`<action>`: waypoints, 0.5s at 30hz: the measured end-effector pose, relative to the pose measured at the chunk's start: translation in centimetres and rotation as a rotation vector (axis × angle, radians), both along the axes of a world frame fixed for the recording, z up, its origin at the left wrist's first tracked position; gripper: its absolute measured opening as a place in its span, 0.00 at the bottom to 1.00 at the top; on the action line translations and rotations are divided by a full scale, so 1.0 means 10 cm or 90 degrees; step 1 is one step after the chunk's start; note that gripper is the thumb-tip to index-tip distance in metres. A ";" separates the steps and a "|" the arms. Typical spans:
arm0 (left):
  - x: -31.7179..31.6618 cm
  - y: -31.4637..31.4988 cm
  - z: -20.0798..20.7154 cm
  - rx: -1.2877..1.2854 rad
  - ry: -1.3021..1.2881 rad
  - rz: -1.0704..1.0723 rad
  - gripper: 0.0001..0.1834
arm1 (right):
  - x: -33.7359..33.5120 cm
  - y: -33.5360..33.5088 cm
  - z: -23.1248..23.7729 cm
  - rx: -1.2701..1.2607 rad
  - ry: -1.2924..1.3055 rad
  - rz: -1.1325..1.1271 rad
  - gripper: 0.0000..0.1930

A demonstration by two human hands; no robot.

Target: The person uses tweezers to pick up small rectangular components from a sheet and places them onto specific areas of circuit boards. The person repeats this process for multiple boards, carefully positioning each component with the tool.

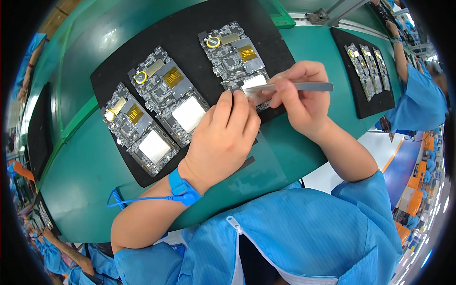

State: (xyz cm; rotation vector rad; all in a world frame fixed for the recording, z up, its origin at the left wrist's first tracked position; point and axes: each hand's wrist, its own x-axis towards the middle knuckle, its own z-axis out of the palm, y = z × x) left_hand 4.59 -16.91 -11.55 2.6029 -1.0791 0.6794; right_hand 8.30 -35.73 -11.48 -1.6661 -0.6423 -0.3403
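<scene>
Three grey circuit boards lie on a black mat (185, 28). Each carries a round coin cell with a yellow ring, a gold-coloured patch and a silver metal shield. My right hand (306, 97) pinches a pair of metal tweezers (308, 86), its tips low over the shield end of the right circuit board (230, 59). At that board's near edge rests my left hand (228, 130), fingers bent and pressed together; whatever lies under the fingertips is hidden. A blue wrist strap (183, 187) with a coiled cord circles my left wrist. The middle circuit board (164, 85) and left circuit board (137, 128) lie untouched.
Green matting (76, 190) covers the bench around the black mat. On the right, a second black mat (365, 109) holds three more circuit boards (363, 71), beside a co-worker in blue (418, 99). Another co-worker's arm (69, 249) shows at lower left. A metal rail (349, 9) runs along the back right.
</scene>
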 end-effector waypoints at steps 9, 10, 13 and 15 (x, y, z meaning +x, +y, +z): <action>0.03 0.02 0.11 0.021 0.031 -0.038 0.23 | 0.02 -0.05 0.16 0.183 0.156 -0.082 0.11; 0.01 0.02 0.12 0.050 0.003 -0.044 0.23 | -0.01 -0.08 0.21 0.206 0.205 -0.082 0.11; -0.21 0.07 0.28 0.050 0.092 -0.089 0.23 | -0.23 -0.15 0.35 0.231 0.387 -0.064 0.12; -0.43 0.13 0.33 0.069 0.109 -0.144 0.20 | -0.43 -0.26 0.35 0.193 0.478 -0.012 0.12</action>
